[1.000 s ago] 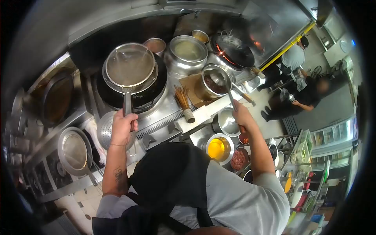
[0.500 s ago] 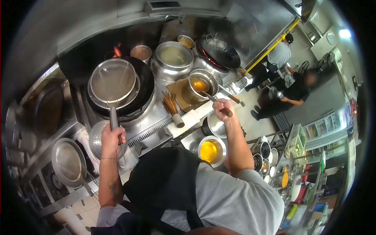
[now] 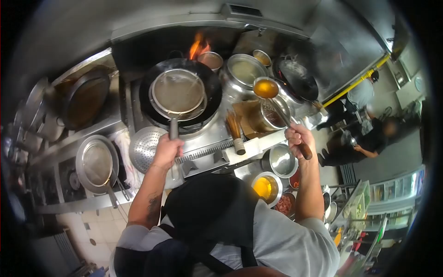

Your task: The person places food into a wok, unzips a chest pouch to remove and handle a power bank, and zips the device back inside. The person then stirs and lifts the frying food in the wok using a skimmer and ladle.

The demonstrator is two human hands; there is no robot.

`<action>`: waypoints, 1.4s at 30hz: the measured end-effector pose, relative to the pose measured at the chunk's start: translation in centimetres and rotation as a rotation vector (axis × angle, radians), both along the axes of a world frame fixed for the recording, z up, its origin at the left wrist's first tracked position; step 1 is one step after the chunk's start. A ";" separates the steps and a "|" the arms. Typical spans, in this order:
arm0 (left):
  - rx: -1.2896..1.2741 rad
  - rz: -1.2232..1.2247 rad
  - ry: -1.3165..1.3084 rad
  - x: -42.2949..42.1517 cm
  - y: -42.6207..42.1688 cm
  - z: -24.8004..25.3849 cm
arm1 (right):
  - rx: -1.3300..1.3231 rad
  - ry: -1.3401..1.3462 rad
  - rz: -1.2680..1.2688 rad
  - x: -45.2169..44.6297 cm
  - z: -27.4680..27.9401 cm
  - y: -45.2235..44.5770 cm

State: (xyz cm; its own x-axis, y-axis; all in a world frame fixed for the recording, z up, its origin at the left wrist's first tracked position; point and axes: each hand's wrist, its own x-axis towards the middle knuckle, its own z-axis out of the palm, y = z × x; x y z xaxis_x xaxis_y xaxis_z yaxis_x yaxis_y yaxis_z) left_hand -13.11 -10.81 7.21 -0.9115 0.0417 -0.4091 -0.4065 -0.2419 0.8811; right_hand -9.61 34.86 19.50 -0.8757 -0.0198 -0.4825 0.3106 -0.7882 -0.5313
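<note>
My left hand (image 3: 168,150) grips the handle of a round fine-mesh strainer (image 3: 178,91), which is over a black wok (image 3: 213,87) on the stove. My right hand (image 3: 300,137) is closed round the wooden end of a ladle (image 3: 280,113). Amber liquid (image 3: 266,87) fills its bowl, raised over the back rim of a metal pot (image 3: 268,125). Inside that pot the bottom shows dark. Close to my left hand lies a perforated skimmer (image 3: 146,148). A bamboo brush (image 3: 236,135) rests between the wok and the pot.
Flames (image 3: 198,45) rise behind the wok. A large pot of cloudy liquid (image 3: 247,71) and a second wok (image 3: 297,79) stand at the back right. A bowl of yellow liquid (image 3: 264,187) is near my right forearm. Another strainer (image 3: 97,161) sits at left. Two people are at far right.
My right hand has lifted the ladle out of the pot, now full of amber liquid. The strainer stays over the wok in my left hand. The view has shifted left, and the flames are larger.
</note>
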 end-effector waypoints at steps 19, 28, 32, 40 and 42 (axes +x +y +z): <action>0.068 -0.028 0.017 -1.1 1.7 3.9 | 1.968 0.239 0.329 5.5 -4.0 -2.4; 0.025 0.046 0.306 -1.4 0.2 9.7 | 1.890 0.075 0.522 -1.4 -12.4 10.2; -0.032 0.017 0.262 -0.9 0.0 8.5 | 0.831 -0.276 0.438 -5.9 -14.2 12.2; -0.026 -0.018 0.032 1.4 -1.1 2.3 | -0.378 -0.136 -0.084 -1.5 -12.0 8.1; -0.028 -0.028 0.001 1.5 -1.1 1.5 | -0.363 -0.118 -0.101 -0.2 -10.7 8.0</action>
State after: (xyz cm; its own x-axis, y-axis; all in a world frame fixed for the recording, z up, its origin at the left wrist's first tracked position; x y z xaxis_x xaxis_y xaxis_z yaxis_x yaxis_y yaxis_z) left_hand -11.59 -11.92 8.74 -0.9105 0.0563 -0.4096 -0.4120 -0.2058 0.8876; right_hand -9.84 42.87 8.79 -0.8206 -0.1244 -0.5578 0.2645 -0.9479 -0.1777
